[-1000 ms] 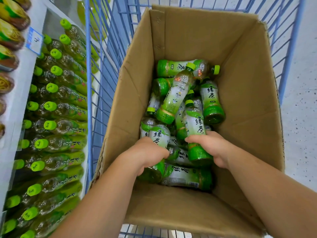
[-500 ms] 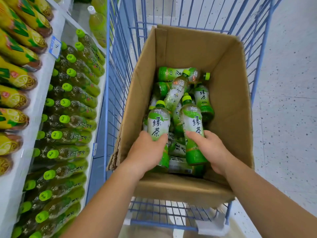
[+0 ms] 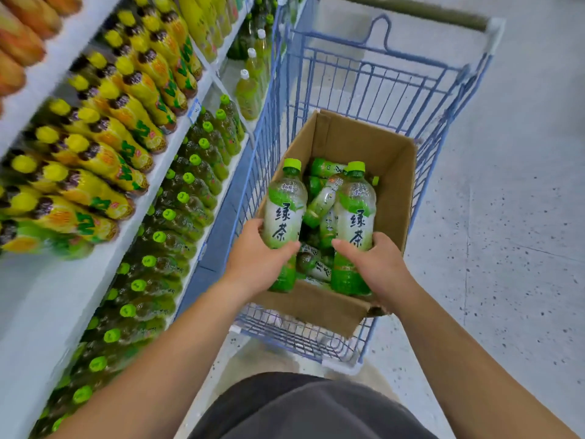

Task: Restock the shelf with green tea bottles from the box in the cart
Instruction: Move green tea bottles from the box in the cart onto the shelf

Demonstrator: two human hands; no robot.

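Aisle: speckled grey floor (image 3: 506,217); shelf (image 3: 72,289) stands left of the cart.
Left hand (image 3: 258,264): fingers wrapped round an upright green tea bottle (image 3: 285,213) over the box's near left.
Right hand (image 3: 378,264): wrapped round a second bottle (image 3: 356,220), upright, over the near right.
Box (image 3: 397,185): open cardboard, holding loose bottles (image 3: 323,201) lying jumbled.
Cart (image 3: 364,87): blue wire, carrying the box.
Shelf rows: green-capped shelved bottles (image 3: 177,223).

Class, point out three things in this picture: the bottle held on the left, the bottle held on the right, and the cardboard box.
Left bottle (image 3: 284,217): head view, on its white label.
Right bottle (image 3: 357,224): head view, on its white label.
Cardboard box (image 3: 394,191): head view, on its bare right inner wall.
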